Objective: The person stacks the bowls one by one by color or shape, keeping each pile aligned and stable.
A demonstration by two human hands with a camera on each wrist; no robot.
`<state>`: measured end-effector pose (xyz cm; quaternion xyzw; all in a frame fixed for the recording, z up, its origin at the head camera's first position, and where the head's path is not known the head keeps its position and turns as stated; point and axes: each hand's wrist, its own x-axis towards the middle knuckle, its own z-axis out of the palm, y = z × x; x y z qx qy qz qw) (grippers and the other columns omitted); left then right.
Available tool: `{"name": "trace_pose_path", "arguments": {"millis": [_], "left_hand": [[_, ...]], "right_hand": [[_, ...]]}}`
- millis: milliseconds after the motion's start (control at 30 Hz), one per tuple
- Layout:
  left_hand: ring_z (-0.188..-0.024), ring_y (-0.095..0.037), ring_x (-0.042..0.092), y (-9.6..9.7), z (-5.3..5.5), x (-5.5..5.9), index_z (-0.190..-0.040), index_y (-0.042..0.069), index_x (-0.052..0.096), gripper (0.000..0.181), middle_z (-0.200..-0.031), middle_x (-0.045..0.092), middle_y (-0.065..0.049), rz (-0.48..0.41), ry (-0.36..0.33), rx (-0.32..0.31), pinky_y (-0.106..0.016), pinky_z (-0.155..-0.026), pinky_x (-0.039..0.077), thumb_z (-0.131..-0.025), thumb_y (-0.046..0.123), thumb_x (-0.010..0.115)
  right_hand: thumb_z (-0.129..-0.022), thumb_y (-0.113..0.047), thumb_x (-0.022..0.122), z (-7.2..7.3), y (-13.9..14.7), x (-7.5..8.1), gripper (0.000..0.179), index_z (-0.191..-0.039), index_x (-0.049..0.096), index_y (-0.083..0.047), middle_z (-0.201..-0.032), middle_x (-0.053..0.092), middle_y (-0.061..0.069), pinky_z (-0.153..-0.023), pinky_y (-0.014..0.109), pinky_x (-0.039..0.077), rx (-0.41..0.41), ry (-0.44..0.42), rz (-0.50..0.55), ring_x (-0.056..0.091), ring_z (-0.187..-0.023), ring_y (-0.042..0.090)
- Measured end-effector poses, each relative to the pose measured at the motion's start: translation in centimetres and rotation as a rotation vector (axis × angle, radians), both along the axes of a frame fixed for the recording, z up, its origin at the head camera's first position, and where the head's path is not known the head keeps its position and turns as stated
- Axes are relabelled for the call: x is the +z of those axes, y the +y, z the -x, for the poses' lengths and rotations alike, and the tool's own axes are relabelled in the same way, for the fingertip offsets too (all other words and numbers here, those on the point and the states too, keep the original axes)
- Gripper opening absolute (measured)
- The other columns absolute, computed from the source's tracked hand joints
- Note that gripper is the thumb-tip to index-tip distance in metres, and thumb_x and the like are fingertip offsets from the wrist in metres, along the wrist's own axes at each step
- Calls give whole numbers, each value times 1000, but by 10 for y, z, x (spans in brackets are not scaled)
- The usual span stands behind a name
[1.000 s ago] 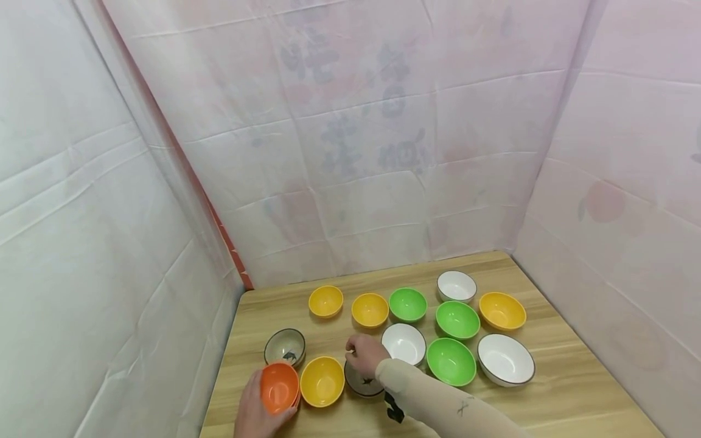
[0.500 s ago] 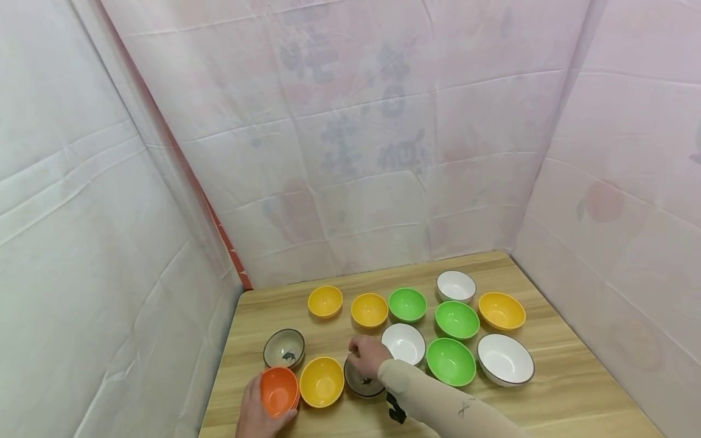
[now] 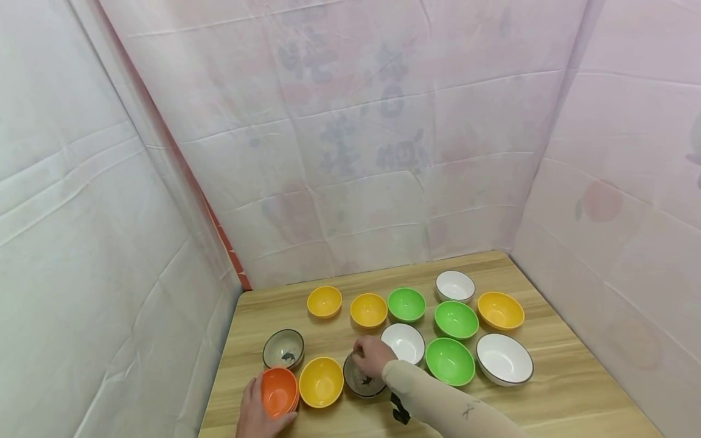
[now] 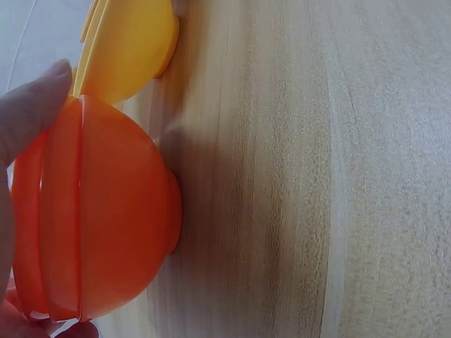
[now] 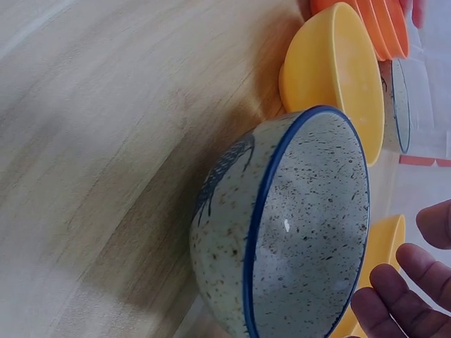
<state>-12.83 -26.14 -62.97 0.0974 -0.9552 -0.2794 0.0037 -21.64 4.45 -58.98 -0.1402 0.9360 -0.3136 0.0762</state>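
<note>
**Right hand over the speckled bowl, left hand on the orange bowls**

From here, the speckled bowl (image 3: pixel 358 383) sits upright just below the fingers of the right hand (image 3: pixel 375 358), its round rim giving no long axis. Those fingers are loosely bent, grasping nothing; I can't tell whether 1 touches the rim. The left hand (image 3: pixel 257 412) grasps the stacked orange bowls (image 3: pixel 279 394), thumb nearest the yellow bowl (image 3: pixel 321 382), which stands between the 2 hands. The right forearm slants in across the table (image 3: pixel 580 395).

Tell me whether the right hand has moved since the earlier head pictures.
Yes: in the head view, the right hand has shifted slightly rightward, toward the white bowl beside it.
</note>
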Motion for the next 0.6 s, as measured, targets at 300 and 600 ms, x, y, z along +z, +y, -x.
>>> {"name": "trace_pose_path", "arguments": {"millis": [300,600], "left_hand": [[-122,-47,34,10,-5,5,-141,4,35,119,-141,28,-28,72,147,-7,-65,-89,43,-51,63,86],[-88,-24,53,56,-14,36,-114,1,58,64,-99,56,-10,86,415,4,-41,-72,51,-67,34,87]], "right_hand": [[-86,-21,69,1,9,-2,11,-94,68,-13,-92,63,-2,-77,39,52,-7,29,-25,58,-83,14],[-87,-18,69,7,26,1,16,-100,69,-8,-97,66,3,-78,41,53,-54,40,-6,62,-89,21]]}}
